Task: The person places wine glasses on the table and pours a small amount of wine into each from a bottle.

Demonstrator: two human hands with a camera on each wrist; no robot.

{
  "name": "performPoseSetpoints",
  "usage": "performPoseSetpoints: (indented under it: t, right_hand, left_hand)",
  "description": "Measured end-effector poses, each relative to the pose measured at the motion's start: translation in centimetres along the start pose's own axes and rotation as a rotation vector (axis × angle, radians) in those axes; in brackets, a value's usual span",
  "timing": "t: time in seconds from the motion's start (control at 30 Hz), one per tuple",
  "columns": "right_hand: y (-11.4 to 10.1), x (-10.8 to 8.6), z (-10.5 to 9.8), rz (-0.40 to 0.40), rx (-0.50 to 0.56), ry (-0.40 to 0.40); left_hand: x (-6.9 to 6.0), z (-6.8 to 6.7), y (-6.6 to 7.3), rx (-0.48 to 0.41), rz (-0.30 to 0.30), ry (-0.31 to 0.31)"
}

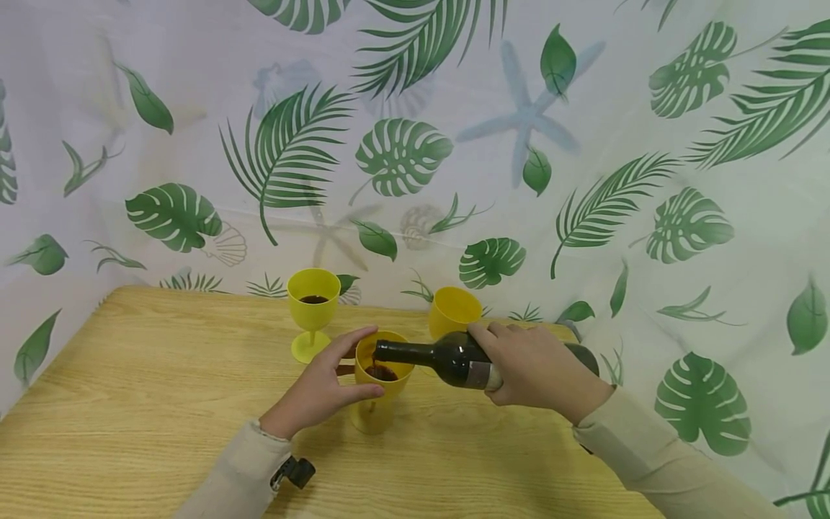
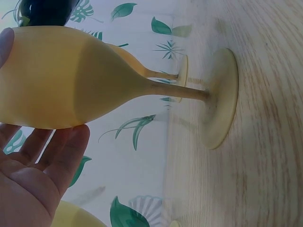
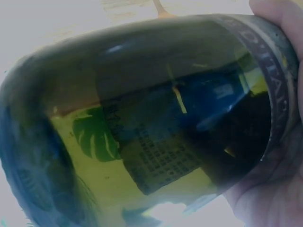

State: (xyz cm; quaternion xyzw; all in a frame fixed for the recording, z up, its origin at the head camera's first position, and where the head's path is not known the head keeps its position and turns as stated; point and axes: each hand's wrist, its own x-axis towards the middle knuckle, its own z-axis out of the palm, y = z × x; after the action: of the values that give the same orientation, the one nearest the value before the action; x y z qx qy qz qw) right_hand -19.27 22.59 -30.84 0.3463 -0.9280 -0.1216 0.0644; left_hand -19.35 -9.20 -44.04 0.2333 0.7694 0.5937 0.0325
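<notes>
My right hand (image 1: 534, 367) grips a dark green wine bottle (image 1: 447, 357) around its body and holds it nearly level, neck to the left. The mouth is over the rim of an orange-yellow goblet (image 1: 382, 393), and a thin dark red stream runs down into the dark liquid inside. With thumb and fingers around its bowl, my left hand (image 1: 318, 389) holds this goblet upright, its foot (image 2: 222, 99) on the table. In the right wrist view the bottle's glass body (image 3: 156, 113) fills most of the picture, a label showing through.
A yellow goblet (image 1: 313, 310) with dark liquid stands behind my left hand. Another orange-yellow goblet (image 1: 454, 310) is behind the bottle, partly hidden by it. The wooden table (image 1: 162, 404) meets a leaf-printed curtain (image 1: 402, 158) at the back.
</notes>
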Motion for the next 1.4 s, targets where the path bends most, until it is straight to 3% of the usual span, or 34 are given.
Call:
performPoseSetpoints:
  t: [1.4]
  right_hand:
    - [-0.12,-0.03,0.34,0.011,-0.025,-0.021]
  left_hand:
    - [0.09,0.12,-0.13,-0.002,-0.021,0.013]
